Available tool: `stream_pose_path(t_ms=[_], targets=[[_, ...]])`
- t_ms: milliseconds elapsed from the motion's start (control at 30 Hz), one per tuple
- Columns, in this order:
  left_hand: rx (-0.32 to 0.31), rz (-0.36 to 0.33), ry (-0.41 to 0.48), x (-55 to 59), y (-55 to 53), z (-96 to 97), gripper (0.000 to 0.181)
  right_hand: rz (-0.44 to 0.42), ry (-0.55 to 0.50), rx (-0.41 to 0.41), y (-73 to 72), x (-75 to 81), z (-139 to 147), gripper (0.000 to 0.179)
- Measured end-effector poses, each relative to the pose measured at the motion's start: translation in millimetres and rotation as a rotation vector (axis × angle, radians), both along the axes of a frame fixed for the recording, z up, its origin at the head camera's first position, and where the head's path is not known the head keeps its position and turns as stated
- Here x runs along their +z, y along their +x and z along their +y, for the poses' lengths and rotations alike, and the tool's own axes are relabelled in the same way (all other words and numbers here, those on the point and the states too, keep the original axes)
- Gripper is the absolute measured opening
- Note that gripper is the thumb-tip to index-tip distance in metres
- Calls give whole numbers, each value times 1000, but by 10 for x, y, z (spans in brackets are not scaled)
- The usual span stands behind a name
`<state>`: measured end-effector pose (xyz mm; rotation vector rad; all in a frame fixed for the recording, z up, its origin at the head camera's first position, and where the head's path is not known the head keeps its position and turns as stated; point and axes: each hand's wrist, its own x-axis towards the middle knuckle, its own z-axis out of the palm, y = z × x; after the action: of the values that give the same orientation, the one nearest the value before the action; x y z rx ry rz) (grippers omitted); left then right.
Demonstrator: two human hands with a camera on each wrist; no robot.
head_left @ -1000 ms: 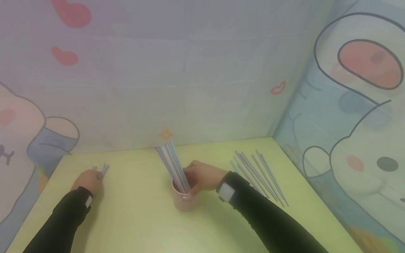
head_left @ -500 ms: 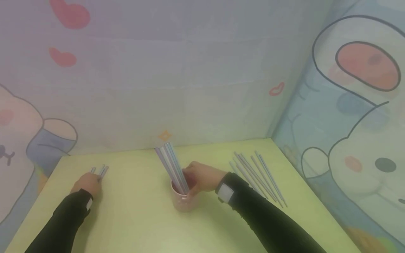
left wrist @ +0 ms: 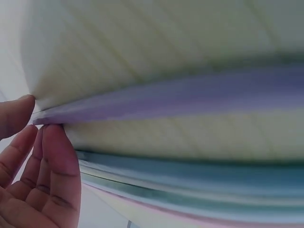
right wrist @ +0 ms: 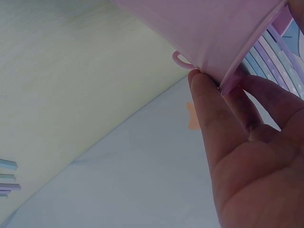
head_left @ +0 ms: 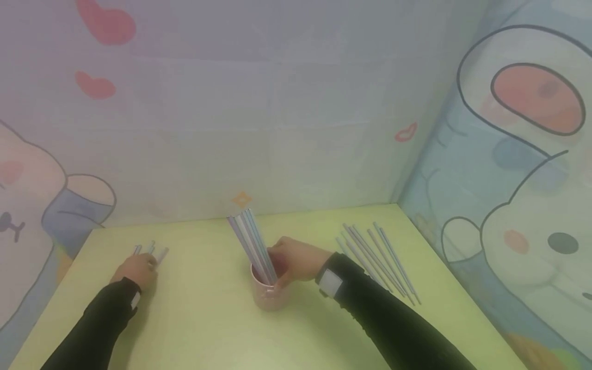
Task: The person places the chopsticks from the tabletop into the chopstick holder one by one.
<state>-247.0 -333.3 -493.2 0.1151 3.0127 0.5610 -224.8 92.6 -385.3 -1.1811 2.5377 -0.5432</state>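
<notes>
From the head, the left hand is over a few loose sticks at the left of the worktop, with a purple stick reaching out past its fingers, far end angled away and to the right. The right hand holds the rim of an upright pink cup, where a bundle of sticks leans left, upper ends toward the back wall. At the right, more sticks lie flat, their long axes slanting from far left to near right.

From the left wrist, the grip looks clamped on the purple stick's end, thumb above, fingertips below; its long axis runs across the view. The step seems to be picking out this stick; the next move probably calls for a clean lift, clear of the blue stick beside it.

From the right wrist, the grip is clamped on the cup's rim, one fingertip close to its small handle.
</notes>
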Motion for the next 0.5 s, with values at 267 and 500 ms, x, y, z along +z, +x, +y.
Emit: stream_pose_path(t_ms=[267,500], targets=[[-21,-23,18,-10,-20,101,39,-18,-29,19,-23,-21,-6,52],[-9,-24,38,9,-30,165,49,-7,-19,20,-57,-55,-16,52]])
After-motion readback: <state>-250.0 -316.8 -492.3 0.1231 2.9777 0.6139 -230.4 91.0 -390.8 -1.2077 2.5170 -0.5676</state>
